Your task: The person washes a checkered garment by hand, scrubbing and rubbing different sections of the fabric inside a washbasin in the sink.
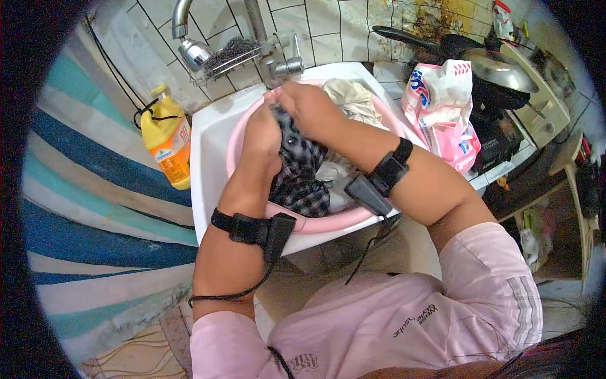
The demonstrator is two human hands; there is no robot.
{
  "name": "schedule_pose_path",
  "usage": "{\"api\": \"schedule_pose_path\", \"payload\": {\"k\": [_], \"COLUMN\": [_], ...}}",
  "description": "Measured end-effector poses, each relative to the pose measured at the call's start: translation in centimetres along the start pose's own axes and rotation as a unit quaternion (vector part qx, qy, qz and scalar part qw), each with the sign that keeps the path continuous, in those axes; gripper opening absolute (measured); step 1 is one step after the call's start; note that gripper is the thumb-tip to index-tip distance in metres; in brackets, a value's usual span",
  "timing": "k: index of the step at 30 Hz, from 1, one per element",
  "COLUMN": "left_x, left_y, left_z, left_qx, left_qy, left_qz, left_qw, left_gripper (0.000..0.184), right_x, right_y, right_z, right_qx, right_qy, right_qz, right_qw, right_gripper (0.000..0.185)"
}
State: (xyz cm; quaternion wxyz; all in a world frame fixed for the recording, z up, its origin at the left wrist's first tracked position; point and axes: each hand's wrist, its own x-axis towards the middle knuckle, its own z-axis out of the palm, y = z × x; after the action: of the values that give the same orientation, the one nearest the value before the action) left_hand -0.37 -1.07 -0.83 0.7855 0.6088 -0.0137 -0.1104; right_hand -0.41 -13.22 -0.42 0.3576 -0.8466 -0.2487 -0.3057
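Note:
A dark checked cloth (pixel 300 167) hangs bunched from both hands into a pink basin (pixel 315 223) that sits in a white sink (pixel 205 151). My left hand (pixel 262 132) is closed on the cloth at its left side. Close beside it, my right hand (pixel 303 104) is also closed on the cloth near its top, and the two hands nearly touch. Cream-coloured cloth (pixel 353 101) lies at the back right of the basin, and a pale cloth (pixel 334 174) lies right of the checked one.
A faucet (pixel 274 68) and a wire rack (pixel 228 63) stand behind the basin. A yellow-orange bottle (pixel 165 139) is at the left. To the right are a pink-and-white packet (pixel 442 114) and a pan with a metal lid (pixel 499 71). Cables hang from both wrist straps.

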Motion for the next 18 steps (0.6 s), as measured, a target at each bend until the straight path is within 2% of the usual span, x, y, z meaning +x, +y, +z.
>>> {"api": "schedule_pose_path", "payload": {"k": [1, 4, 5, 6, 7, 8, 10, 11, 12, 13, 14, 16, 18], "left_x": [0.4, 0.1, 0.3, 0.0, -0.3, -0.7, -1.4, -1.2, -0.8, 0.0, 0.4, 0.7, 1.3], "left_y": [-0.2, -0.2, -0.5, -0.3, -0.2, -0.1, 0.2, 0.3, 0.5, 0.3, -0.3, -0.8, -1.5], "left_z": [0.1, 0.3, 0.0, -0.1, -0.1, -0.2, 0.0, 0.2, 0.5, 0.3, 0.1, -0.2, -1.1], "left_qx": [0.011, 0.038, -0.005, -0.048, -0.048, -0.037, -0.031, -0.015, 0.002, 0.087, 0.085, 0.055, 0.038], "left_qy": [0.010, 0.019, -0.020, -0.059, -0.058, -0.036, -0.011, -0.013, -0.018, 0.025, 0.024, 0.000, -0.027], "left_qz": [0.009, 0.034, 0.046, 0.058, 0.058, 0.051, 0.043, 0.022, 0.002, 0.018, 0.019, 0.006, 0.033], "left_qw": [1.000, 0.999, 0.999, 0.995, 0.995, 0.997, 0.999, 1.000, 1.000, 0.996, 0.996, 0.998, 0.998], "left_gripper": [0.042, 0.044, 0.044, 0.044, 0.044, 0.044, 0.044, 0.043, 0.043, 0.042, 0.042, 0.043, 0.044], "right_x": [0.2, -0.2, -0.6, -0.9, -1.1, -1.1, -0.6, -0.5, -0.2, -0.1, -0.2, -0.2, -0.7], "right_y": [0.3, -0.5, -1.3, -2.1, -2.6, -2.4, -1.5, -0.8, 0.1, 1.2, 2.4, 1.3, -0.7], "right_z": [-0.2, -0.9, -0.8, -0.5, -0.3, -0.1, 0.1, -0.3, -0.1, 0.3, 0.7, 0.3, -0.1], "right_qx": [0.051, 0.016, 0.017, 0.021, 0.024, 0.025, 0.063, 0.005, 0.004, 0.029, 0.054, 0.026, -0.047], "right_qy": [0.006, -0.019, -0.018, -0.007, 0.002, -0.001, -0.026, -0.004, -0.005, -0.012, -0.020, -0.026, -0.054], "right_qz": [0.068, 0.120, 0.120, 0.039, -0.042, -0.043, 0.016, -0.019, -0.019, 0.026, 0.071, 0.074, 0.125], "right_qw": [0.996, 0.992, 0.992, 0.999, 0.999, 0.999, 0.998, 1.000, 1.000, 0.999, 0.996, 0.997, 0.990], "right_gripper": [0.029, 0.029, 0.029, 0.029, 0.029, 0.029, 0.031, 0.033, 0.033, 0.033, 0.033, 0.034, 0.036]}}
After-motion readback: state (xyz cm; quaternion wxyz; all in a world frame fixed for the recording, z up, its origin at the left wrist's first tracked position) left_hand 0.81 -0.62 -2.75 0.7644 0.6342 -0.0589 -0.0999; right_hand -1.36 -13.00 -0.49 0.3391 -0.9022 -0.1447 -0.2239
